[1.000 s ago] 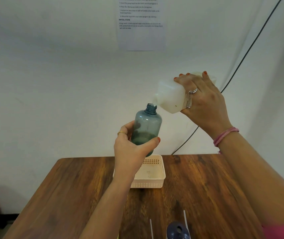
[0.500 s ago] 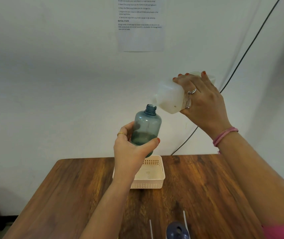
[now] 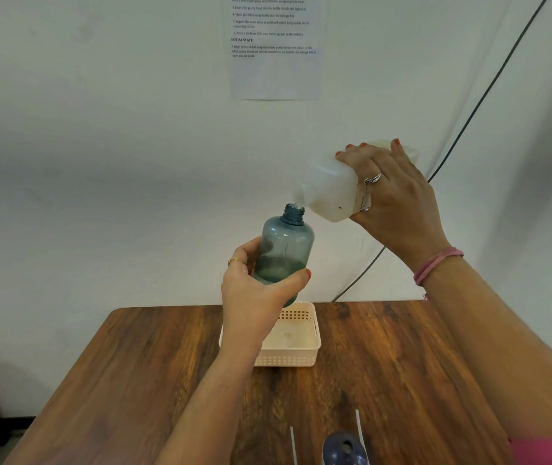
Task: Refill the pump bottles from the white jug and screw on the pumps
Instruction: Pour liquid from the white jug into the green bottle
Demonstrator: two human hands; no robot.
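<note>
Nearest, at six o'clock on the table (image 3: 418, 380), stood a dark bottle (image 3: 345, 449), uncapped, with two thin white tubes (image 3: 358, 422) beside it, probably pump stems, though I could not be sure. Further out, toward twelve o'clock, sat a cream basket (image 3: 301, 347).

Above the basket, the left hand (image 3: 254, 293) was wrapped round the lower half of a blue-grey bottle (image 3: 288, 250), thumb on one side, fingers behind, holding it roughly upright. Its neck was open, and a dark pool sat low inside, so I judged the fill far from done. At two o'clock from it, the right hand (image 3: 398, 199) clamped the base of the white jug (image 3: 331, 193), tipped steeply, spout just over the neck with a pale thread of liquid between them.

The bottle looked like thin, stiff plastic, light yet growing heavier; a grip low on the body seemed sound. The jug seemed bulkier, and soap on either would make it slippery.
</note>
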